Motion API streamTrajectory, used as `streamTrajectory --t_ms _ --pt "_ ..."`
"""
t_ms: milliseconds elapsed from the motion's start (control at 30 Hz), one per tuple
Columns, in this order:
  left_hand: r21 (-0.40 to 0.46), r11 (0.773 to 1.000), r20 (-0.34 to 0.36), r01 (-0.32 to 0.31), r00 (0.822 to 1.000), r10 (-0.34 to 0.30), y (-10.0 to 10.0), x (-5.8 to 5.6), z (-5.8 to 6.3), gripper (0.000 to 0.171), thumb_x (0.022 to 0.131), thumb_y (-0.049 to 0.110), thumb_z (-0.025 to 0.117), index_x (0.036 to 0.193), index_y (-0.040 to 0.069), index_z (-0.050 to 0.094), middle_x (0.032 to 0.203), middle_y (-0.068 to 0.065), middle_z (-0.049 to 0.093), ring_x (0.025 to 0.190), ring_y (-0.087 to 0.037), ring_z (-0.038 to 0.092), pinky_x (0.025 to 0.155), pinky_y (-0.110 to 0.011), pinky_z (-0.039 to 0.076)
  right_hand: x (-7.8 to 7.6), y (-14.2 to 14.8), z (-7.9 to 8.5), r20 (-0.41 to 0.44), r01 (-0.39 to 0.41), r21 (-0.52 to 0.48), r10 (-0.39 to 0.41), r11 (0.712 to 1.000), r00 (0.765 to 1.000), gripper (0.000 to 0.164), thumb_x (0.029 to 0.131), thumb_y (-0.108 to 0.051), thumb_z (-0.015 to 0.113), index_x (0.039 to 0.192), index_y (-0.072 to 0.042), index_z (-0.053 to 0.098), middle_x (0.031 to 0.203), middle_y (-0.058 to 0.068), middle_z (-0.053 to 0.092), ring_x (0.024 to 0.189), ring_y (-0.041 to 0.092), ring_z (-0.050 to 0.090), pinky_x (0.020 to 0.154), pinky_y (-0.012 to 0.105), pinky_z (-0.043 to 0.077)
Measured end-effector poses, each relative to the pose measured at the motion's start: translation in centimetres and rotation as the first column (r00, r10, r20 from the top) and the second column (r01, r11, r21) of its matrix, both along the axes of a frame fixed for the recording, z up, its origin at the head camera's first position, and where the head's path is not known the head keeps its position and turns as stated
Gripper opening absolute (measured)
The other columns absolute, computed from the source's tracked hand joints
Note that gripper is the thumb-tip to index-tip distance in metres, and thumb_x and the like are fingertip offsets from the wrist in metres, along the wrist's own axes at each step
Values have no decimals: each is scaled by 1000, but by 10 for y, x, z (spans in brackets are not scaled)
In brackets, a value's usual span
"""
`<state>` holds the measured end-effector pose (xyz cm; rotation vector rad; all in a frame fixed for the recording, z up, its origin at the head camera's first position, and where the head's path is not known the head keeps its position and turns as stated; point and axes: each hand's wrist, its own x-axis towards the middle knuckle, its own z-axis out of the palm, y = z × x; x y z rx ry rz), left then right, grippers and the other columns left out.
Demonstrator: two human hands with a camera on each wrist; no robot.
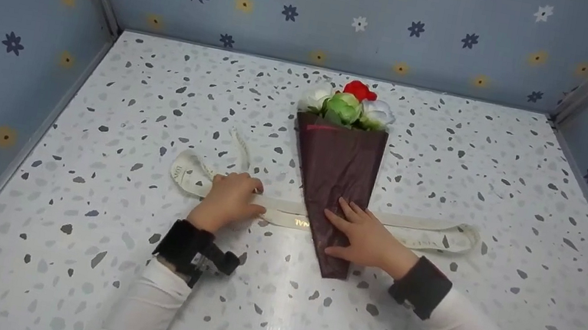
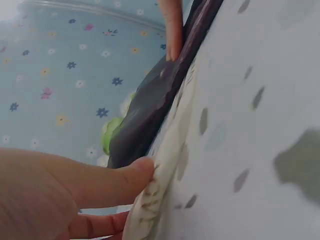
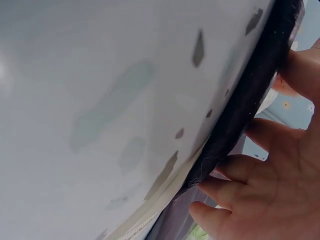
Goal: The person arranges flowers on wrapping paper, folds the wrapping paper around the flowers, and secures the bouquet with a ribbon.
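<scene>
A bouquet (image 1: 335, 184) in dark maroon wrapping lies flat, its red, green and white flowers pointing to the far side. Under it runs a cream ribbon (image 1: 287, 206) with gold lettering, looped at both ends. My left hand (image 1: 230, 199) holds the ribbon left of the bouquet; in the left wrist view the thumb (image 2: 137, 172) lies against the lettered band, with fingers beyond it. With spread fingers, my right hand (image 1: 365, 237) rests on the lower part of the wrapping. The right wrist view shows its fingertips touching the wrapping (image 3: 240, 110).
The speckled white tabletop (image 1: 106, 253) surrounds the bouquet. Blue flower-patterned panels (image 1: 328, 33) stand along its back and both sides. The ribbon's loose end (image 1: 240, 147) curls toward the back left, and the right loop (image 1: 464, 238) lies beyond my right hand.
</scene>
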<state>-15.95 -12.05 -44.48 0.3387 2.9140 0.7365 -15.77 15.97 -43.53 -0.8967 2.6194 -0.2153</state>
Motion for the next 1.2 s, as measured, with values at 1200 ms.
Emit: streamTrajectory --t_ms 1200 --pt "679 657 119 329 833 -540 -80 22 67 18 91 7 60 76 -3 60 60 11 50 55 -2 42 54 -20 35 1 0 2 3 -4 11 4 1000 1000 75 89 -48 60 148 -13 32 155 24 17 140 46 19 112 58 18"
